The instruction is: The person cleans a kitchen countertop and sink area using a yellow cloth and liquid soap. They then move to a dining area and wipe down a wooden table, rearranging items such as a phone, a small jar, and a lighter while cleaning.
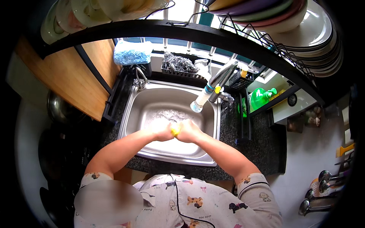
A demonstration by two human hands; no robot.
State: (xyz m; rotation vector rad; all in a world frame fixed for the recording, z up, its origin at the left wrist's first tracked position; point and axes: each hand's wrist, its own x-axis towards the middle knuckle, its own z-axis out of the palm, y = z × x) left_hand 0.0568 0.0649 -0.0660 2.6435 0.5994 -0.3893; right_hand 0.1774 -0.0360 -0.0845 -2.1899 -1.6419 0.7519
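Note:
Both of my fists meet over a stainless steel sink (pixel 168 98). My left hand (pixel 162 131) and my right hand (pixel 188 131) are closed around a small, soft-looking yellow thing (pixel 174 131), possibly a sponge or cloth. Only a bit of it shows between the fists; the fingers hide the rest. Bright light washes out part of my left hand. Water and some foam or splashes (pixel 168 114) lie on the sink floor just beyond the hands. To the right, a chrome faucet (pixel 225 72) with a clear filter nozzle (pixel 199 100) leans over the basin.
A black dish rack bar (pixel 182 30) arches above the sink, with stacked plates (pixel 305 31) at right. Wooden boards (pixel 65 77) stand at left. Behind the sink are a blue cloth (pixel 132 53) and steel scourers (pixel 178 62). A green pump bottle (pixel 259 99) stands at right.

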